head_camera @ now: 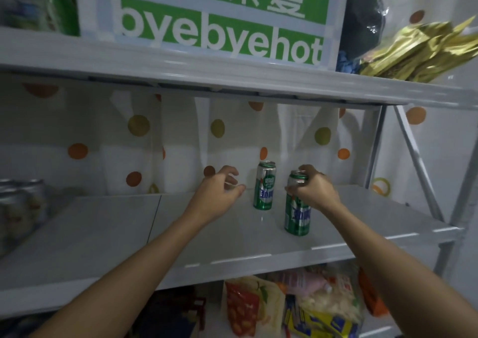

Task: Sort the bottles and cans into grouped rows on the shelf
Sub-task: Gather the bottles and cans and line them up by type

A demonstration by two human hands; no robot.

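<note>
**Placement of a second can in the green group.** Your right hand (pixel 314 192) grips the front green can (pixel 297 216) from above, with fingers and thumb curled round its rim. That can stands upright on the shelf (pixel 181 234), just in front of and to the right of the rear green can (pixel 263 187), and the two do not touch. Your left hand (pixel 219 192) hovers just left of the rear green can, fingers loosely curled, holding nothing and touching nothing. A cluster of silver cans (pixel 23 203) stands well to the left of the rear green can, at the shelf's far end.

Judged step: you are setting the front green can into line with its match. Whether its base bears fully on the shelf cannot be told.

The next move calls for settling it squarely before or beside the rear green can. Then release straight upward so the rim is not dragged. Your left hand is placed to steady the rear green can if it is nudged.
</note>
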